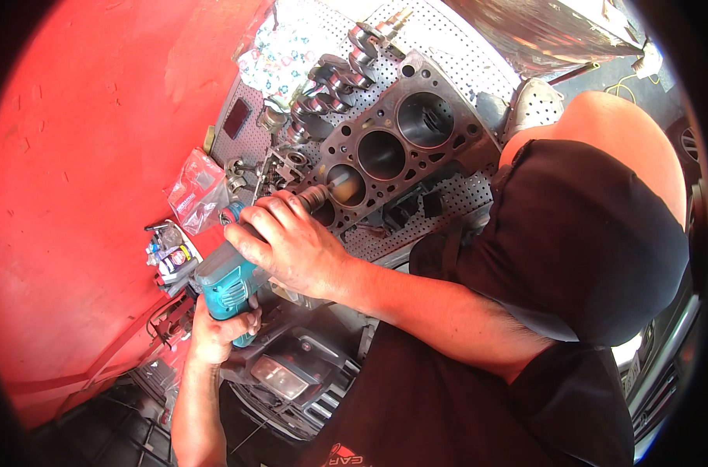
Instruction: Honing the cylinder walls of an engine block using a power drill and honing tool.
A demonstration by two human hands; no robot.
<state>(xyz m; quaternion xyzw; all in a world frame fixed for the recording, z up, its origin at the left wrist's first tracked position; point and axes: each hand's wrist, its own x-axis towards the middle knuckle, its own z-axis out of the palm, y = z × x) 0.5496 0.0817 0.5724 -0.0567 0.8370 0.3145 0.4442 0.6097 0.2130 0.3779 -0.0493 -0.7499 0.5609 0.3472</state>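
Both my hands hold a teal power drill [228, 282] slanted toward the engine block. My left hand [217, 331] is wrapped round its handle, the fingers partly hidden. Over the front of the drill body, just behind the chuck [315, 197], my right hand [295, 243] is closed. A blurred tan and grey attachment [343, 187] on the drill reaches into one bore of the grey engine block [407, 177]. Other round bores, the largest-looking at the far right end, show dark inside. The block lies on a perforated metal bench [241, 144].
Beyond the block lies a crankshaft [334, 78], beside floral cloth [280, 56]. Small engine parts [288, 165], a phone [235, 118], a red-and-clear plastic packet [196, 191] and bottles [172, 261] sit left. A red panel [97, 194] rises there. Below is a car headlight [278, 377].
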